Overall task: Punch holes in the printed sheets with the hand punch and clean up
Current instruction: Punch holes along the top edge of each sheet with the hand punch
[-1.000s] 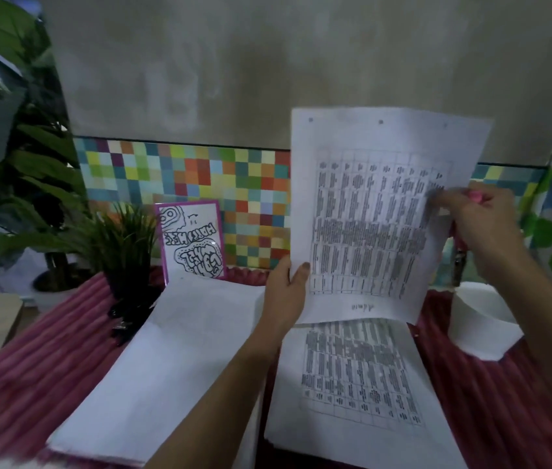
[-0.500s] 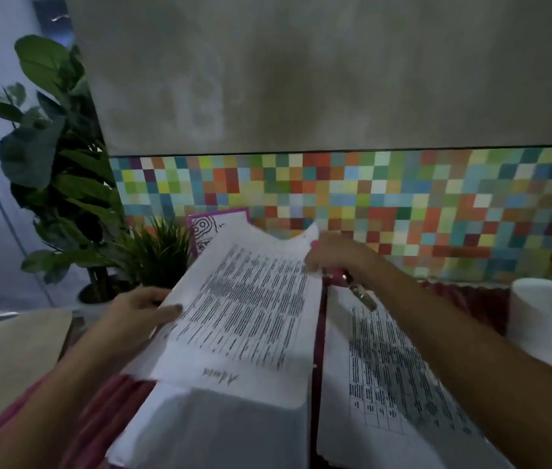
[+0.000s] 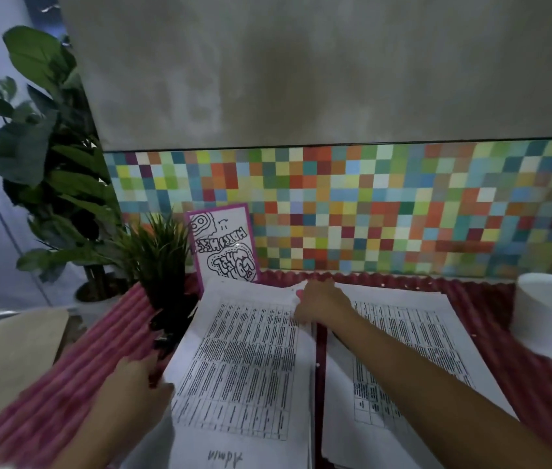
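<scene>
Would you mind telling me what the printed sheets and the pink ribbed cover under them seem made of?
Sheets: thin matte white paper, by the curling far edge. Cover: probably soft ribbed fabric, matte, with rounded plush-looking ridges; blur leaves it open.

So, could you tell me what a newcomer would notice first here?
The band of multicoloured mosaic tiles along the back wall strikes first. Below it, a left pile and a right pile of printed sheets lie on a pink ribbed cloth, with the right hand at the left pile's far corner and the left hand at its left edge. A pink-framed doodle card stands before the tiles, left of centre.
</scene>
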### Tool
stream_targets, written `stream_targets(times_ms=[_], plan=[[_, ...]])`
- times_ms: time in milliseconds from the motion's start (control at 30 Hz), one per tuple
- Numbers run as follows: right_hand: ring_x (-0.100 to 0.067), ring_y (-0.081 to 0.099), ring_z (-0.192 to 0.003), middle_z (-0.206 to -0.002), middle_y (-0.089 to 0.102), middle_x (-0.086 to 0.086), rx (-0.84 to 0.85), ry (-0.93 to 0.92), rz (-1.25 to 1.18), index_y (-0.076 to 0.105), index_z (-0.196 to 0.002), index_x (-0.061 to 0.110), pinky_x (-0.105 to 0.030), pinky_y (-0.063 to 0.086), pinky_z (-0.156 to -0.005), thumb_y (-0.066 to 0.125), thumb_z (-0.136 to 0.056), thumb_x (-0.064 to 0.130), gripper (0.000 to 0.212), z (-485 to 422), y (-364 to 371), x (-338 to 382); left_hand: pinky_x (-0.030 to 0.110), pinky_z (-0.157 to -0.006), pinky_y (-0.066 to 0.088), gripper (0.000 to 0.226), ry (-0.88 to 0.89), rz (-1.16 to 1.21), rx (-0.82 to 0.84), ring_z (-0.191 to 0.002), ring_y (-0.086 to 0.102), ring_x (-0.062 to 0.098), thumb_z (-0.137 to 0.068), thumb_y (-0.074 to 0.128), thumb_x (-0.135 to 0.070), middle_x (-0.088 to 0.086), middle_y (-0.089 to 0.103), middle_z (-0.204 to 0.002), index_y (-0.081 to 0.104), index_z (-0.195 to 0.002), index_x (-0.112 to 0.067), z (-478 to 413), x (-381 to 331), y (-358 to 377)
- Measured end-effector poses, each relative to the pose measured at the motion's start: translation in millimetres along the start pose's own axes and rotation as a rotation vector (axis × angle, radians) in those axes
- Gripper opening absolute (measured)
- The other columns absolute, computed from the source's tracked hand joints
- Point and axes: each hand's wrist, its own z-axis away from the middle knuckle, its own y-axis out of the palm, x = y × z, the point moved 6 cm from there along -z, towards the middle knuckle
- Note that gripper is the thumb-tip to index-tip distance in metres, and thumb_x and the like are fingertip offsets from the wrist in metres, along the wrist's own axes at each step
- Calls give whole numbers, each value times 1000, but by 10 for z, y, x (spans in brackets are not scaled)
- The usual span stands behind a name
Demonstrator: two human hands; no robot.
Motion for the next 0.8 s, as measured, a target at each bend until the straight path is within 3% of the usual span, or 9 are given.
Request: stream_targets(times_ms=[67, 167, 333, 400, 500, 600, 667, 733, 800], plan=[[-29, 53, -118, -144, 32, -13, -105, 33, 24, 53, -127, 13, -32, 43, -79, 65, -87, 31, 46, 20, -37, -38, 31, -49, 28, 30, 21, -5, -15, -53, 41, 18, -74, 67, -14, 0, 50, -55, 43, -56, -14, -16, -69, 41], [-29, 52, -118, -146, 28, -12, -84, 61, 54, 52, -132, 14, -31, 45, -83, 69, -83, 38, 57, 63, 86, -50, 28, -49, 31, 30, -5, 76, -27, -46, 46, 17, -82, 62, -11, 4, 54, -49, 48, -55, -9, -97, -89, 113], [-34, 49, -123, -149, 24, -14, -51, 6, 53, 51, -133, 15, -36, 45, -98, 61, -89, 33, 49, 136, 74, -84, 32, -54, 41, 24, 6, -8, -73, -53, 55, 24, -82, 60, -4, 7, 57, -52, 55, -59, -8, -152, -190, 139], [-37, 43, -124, -147, 25, -15, -140, 18, 61, 48, -134, 15, -42, 44, -100, 59, -91, 31, 47, 116, -134, -204, 36, -57, 42, 13, 45, -40, -131, -66, 61, 33, -82, 60, 0, 11, 64, -70, 65, -72, -7, -188, -401, 73], [-38, 43, -122, -143, 33, -18, -299, 26, 88, 22, -150, 29, -47, 45, -96, 62, -88, 22, 74, 76, -518, -544, 38, -75, 48, 29, 190, -14, -191, -97, 63, 36, -88, 59, -5, 17, 66, -110, 66, -116, -4, -267, -1021, 85], [-28, 61, -92, -120, 55, -11, -394, 9, 14, 3, -154, 31, -38, 56, -67, 65, -83, 13, 96, 1, -786, -929, 37, -93, 50, 32, 220, 266, -79, -109, 61, 25, -95, 55, -14, 6, 62, -121, 59, -127, -14, -216, -1768, 322], [-23, 61, -80, -99, 60, -4, -378, 9, 35, 26, -148, 19, -29, 48, -57, 67, -82, 19, 77, -82, -870, -1111, 33, -93, 49, 25, 219, 345, 27, -106, 60, 19, -96, 54, -17, 2, 62, -116, 61, -120, -16, -281, -2190, 631], [-19, 60, -75, -81, 59, 2, -293, -38, 81, 58, -115, 10, -29, 50, -64, 67, -86, 29, 35, -151, -882, -1158, 33, -94, 49, 23, 229, 180, 116, -104, 60, 19, -96, 53, -28, 4, 64, -114, 63, -112, -14, -411, -2483, 998], [-17, 61, -69, -76, 60, 1, -191, -126, 14, 64, -97, 9, -31, 55, -71, 64, -89, 30, 23, -248, -770, -1172, 38, -98, 45, 40, 192, -81, 175, -114, 54, 24, -95, 51, -43, 8, 56, -123, 57, -120, -12, -504, -2600, 1305]])
